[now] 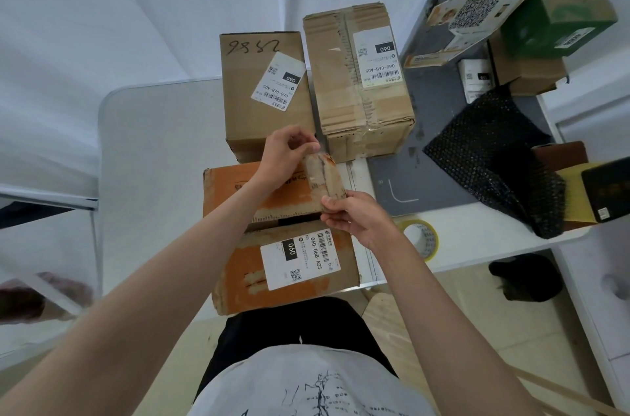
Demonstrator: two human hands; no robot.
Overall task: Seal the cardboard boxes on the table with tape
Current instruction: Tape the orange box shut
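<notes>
Head view: one wide-angle frame, looking down over the person's arms.
Table: white, rounded far-left corner; carries three cardboard boxes and a tape roll.
Orange box: nearest the person, at the table's near edge; white shipping label on the near flap; a dark gap shows between its two top flaps, so the seam is not closed.
Tape strip: short translucent length, wrinkled, with brownish paper residue stuck to it; held in the air above the orange box's far flap, stretched between the two hands.
Left hand: fingers curled, thumb and fingertips pinching the strip's far end.
Right hand: thumb and fingers pinching the strip's near end; palm turned toward the left.
Tape roll: yellowish, lying on the table just right of the right wrist, apart from the boxes.
Plain box: behind the orange box, handwritten digits and a tilted label on top.
Taped box: just beside the plain box on its right; clear tape running along its top seam, label on top.
Grey mat: right of the boxes, under a black mesh bag.
Far right: a printed sign with a QR code, and a green box stacked on other cartons.
</notes>
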